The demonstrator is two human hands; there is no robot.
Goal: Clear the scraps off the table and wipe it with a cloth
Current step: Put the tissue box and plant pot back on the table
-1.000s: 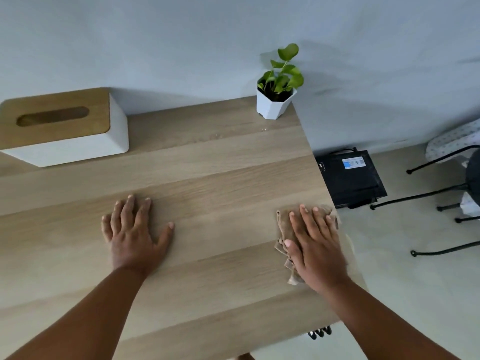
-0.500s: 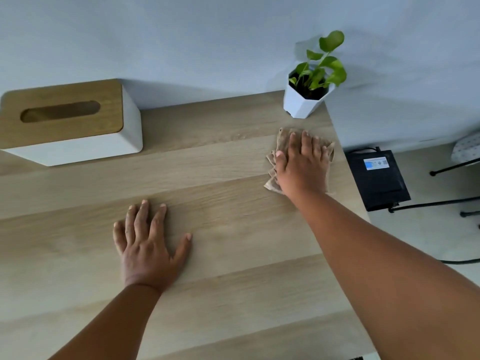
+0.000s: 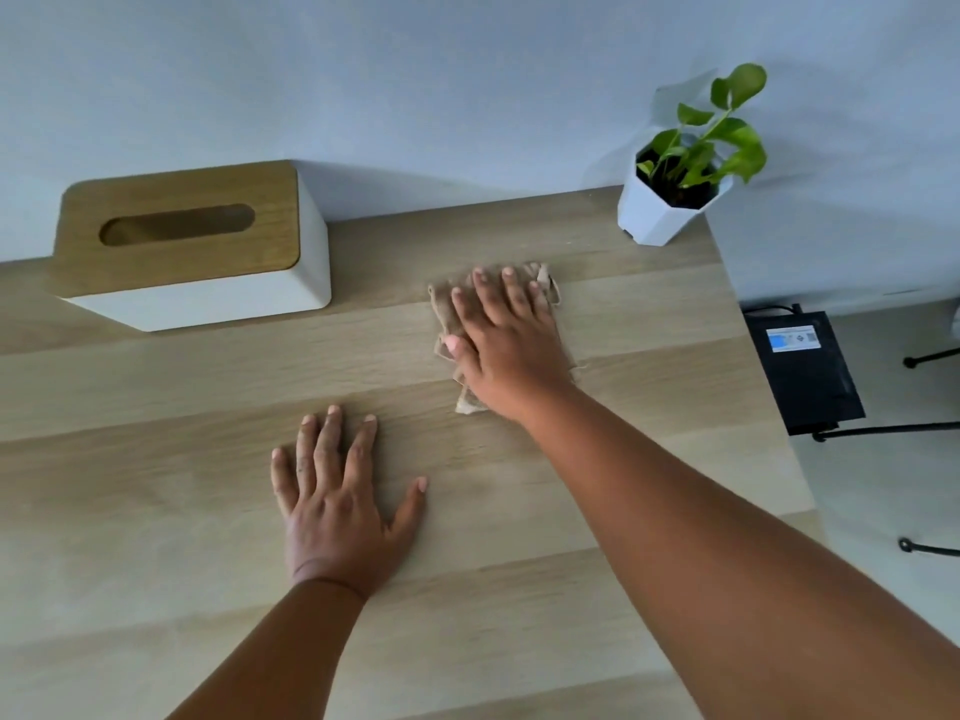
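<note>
A tan cloth (image 3: 451,317), crumpled and frayed at its edges, is lying flat on the light wooden table (image 3: 156,511), toward the far side and right of centre. Most of it is sitting under the right hand (image 3: 506,348), with bunched folds showing along the left edge, a loose corner poking out at the far right and another at the near edge. The table's pale grained planks are running left to right.

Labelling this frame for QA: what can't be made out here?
- Cloth: mostly under the right hand, head view.
- Table: left and near edges cut off by the frame.
- Label on the black box: too small to read.
- Tissue box: slot too dark to see inside.
</note>
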